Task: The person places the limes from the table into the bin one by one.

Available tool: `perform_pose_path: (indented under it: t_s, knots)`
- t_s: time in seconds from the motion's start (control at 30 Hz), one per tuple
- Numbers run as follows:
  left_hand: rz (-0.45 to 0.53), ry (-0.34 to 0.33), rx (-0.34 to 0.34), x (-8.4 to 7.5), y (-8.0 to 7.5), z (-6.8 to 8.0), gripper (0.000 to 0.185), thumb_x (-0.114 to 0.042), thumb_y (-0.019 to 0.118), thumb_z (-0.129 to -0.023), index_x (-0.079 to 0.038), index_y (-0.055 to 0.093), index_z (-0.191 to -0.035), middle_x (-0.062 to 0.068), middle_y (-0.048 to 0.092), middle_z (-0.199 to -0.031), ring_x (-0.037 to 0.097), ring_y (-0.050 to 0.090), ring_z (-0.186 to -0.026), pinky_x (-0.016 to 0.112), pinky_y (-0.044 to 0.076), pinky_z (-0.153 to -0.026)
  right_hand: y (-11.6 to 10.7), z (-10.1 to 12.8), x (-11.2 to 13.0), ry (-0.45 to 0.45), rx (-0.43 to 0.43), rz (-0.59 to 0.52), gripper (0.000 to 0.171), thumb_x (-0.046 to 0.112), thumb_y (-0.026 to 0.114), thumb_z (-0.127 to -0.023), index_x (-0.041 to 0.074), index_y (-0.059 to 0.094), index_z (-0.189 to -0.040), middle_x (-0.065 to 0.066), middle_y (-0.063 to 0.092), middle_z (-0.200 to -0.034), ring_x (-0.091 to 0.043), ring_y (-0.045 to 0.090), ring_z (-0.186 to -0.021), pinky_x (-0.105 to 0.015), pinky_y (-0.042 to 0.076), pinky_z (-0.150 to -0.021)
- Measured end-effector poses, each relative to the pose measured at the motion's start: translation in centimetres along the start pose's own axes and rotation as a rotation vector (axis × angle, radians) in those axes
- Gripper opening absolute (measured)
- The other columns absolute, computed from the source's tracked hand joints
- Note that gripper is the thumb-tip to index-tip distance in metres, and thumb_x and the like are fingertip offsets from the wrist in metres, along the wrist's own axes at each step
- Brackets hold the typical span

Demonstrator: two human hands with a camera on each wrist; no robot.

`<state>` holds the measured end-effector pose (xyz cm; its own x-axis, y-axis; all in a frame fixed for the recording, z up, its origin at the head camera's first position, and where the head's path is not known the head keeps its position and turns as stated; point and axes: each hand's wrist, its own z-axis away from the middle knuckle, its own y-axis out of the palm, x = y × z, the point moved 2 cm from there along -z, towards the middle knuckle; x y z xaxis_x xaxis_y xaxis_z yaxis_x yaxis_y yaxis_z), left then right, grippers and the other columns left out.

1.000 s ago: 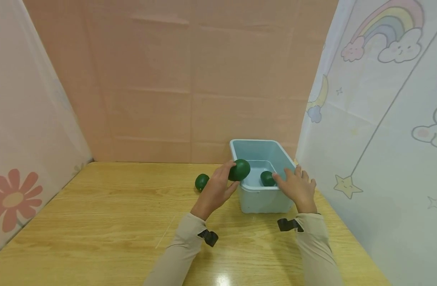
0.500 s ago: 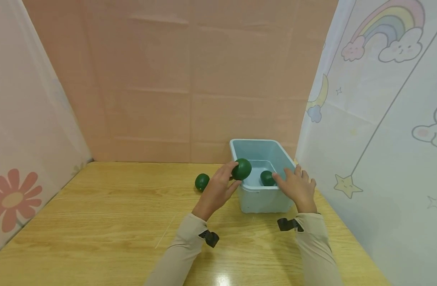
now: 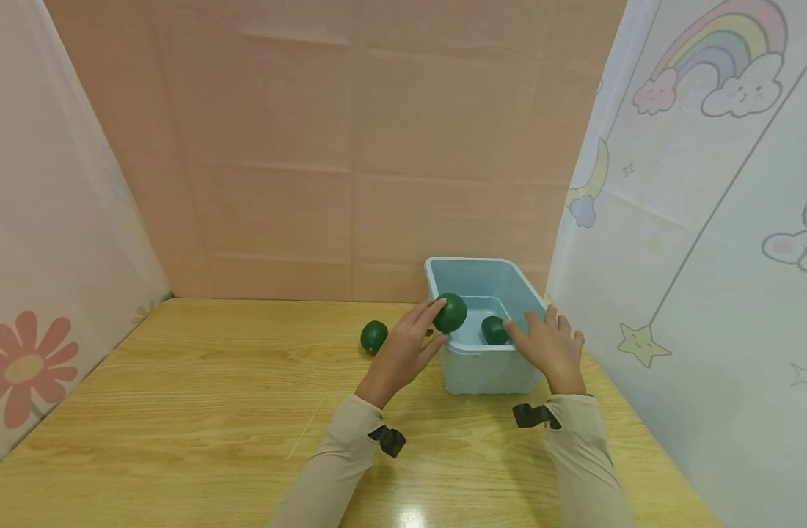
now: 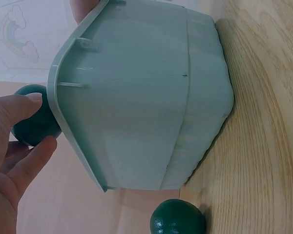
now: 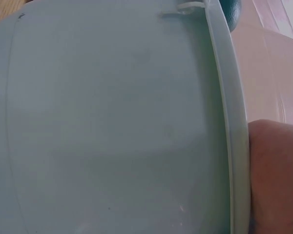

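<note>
Item: three green balls and one bin, mid-sorting.

Progress, judged from how things lie: one ball in bin (image 3: pixel 493 330) rests on the bin floor, so one of three looks done. A held ball (image 3: pixel 450 313) sits over the bin's near-left rim corner, not yet inside. A loose ball (image 3: pixel 373 336) lies on the bench (image 3: pixel 179 411), at 9 o'clock from the bin and just apart from it; untouched, so apparently last.

Left hand (image 3: pixel 403 352): grip closed round the held ball, thumb and fingertips pinching it from the side, as the left wrist view confirms.

Right hand (image 3: pixel 547 345): fingers straight, resting on the bin's (image 3: pixel 489 370) near-right rim at 4 o'clock; it grasps nothing.

Materials:
- Balls: dark green, round, matte; slightly dimpled skin on the loose one in the left wrist view.
- Bin: pale blue-green moulded plastic, rectangular, rounded corners, flanged lip with small ribs beneath.
- Bench: light wood grain, glossy, with a glare spot at 6 o'clock.
- Surround: pink creased backdrop (image 3: pixel 351 147); white side sheets printed with a flower (image 3: pixel 20 367) and a rainbow (image 3: pixel 714 62).
</note>
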<state>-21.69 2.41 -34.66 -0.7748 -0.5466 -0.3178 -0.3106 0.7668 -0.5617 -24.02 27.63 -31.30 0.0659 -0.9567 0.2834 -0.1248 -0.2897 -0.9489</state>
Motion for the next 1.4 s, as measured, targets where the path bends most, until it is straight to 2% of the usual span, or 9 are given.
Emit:
perform_pose_path:
  t_s: [0.1, 0.33, 0.43, 0.77, 1.03, 1.4]
  knots:
    - [-0.016, 0.003, 0.017, 0.07, 0.05, 0.03, 0.062, -0.014, 0.069, -0.095, -0.004, 0.042, -0.15, 0.018, 0.047, -0.148, 0.026, 0.06, -0.121, 0.025, 0.055, -0.087, 0.01, -0.03, -0.05, -0.001, 0.0, 0.005, 0.077, 0.058, 0.038, -0.102, -0.002, 0.038, -0.15, -0.041, 0.01, -0.155, -0.06, 0.013, -0.14, -0.078, 0.01, -0.104]
    - [-0.076, 0.001, 0.084, 0.07, 0.13, 0.25, 0.065, -0.021, 0.065, -0.099, -0.01, 0.035, -0.156, 0.018, 0.045, -0.151, 0.031, 0.049, -0.134, 0.038, 0.051, -0.099, 0.08, -0.07, -0.12, -0.001, 0.002, 0.007, 0.078, 0.06, 0.037, -0.102, -0.002, 0.038, -0.15, -0.041, 0.01, -0.155, -0.06, 0.013, -0.14, -0.079, 0.01, -0.103]
    - [-0.081, 0.003, 0.105, 0.1, 0.23, 0.34, 0.064, -0.022, 0.063, -0.1, -0.011, 0.034, -0.156, 0.017, 0.046, -0.15, 0.03, 0.048, -0.135, 0.038, 0.051, -0.099, 0.11, -0.11, -0.1, -0.001, 0.003, 0.003, 0.078, 0.06, 0.037, -0.102, -0.001, 0.038, -0.15, -0.041, 0.01, -0.155, -0.06, 0.013, -0.14, -0.078, 0.01, -0.103]
    - [-0.101, 0.009, 0.124, 0.07, 0.1, 0.31, 0.05, -0.024, 0.06, -0.102, -0.005, 0.048, -0.147, 0.014, 0.054, -0.143, 0.029, 0.049, -0.134, 0.039, 0.048, -0.103, 0.19, -0.19, -0.23, -0.009, 0.003, -0.002, 0.08, 0.061, 0.036, -0.101, -0.002, 0.037, -0.15, -0.042, 0.009, -0.155, -0.06, 0.012, -0.14, -0.079, 0.009, -0.103]
    - [-0.122, -0.009, 0.15, 0.21, -0.04, 0.33, 0.049, -0.026, 0.06, -0.102, -0.007, 0.049, -0.146, 0.011, 0.056, -0.142, 0.026, 0.051, -0.132, 0.037, 0.046, -0.105, 0.18, -0.1, -0.19, -0.011, 0.003, -0.003, 0.08, 0.061, 0.036, -0.102, -0.002, 0.037, -0.15, -0.042, 0.009, -0.155, -0.06, 0.012, -0.14, -0.078, 0.009, -0.104]
    - [-0.128, 0.012, 0.123, 0.32, -0.4, 0.3, 0.046, -0.025, 0.062, -0.101, -0.005, 0.053, -0.142, 0.01, 0.059, -0.137, 0.027, 0.054, -0.127, 0.037, 0.05, -0.101, 0.02, -0.04, -0.23, -0.012, 0.016, -0.009, 0.08, 0.061, 0.037, -0.101, -0.003, 0.036, -0.151, -0.042, 0.006, -0.155, -0.061, 0.01, -0.14, -0.079, 0.008, -0.104]
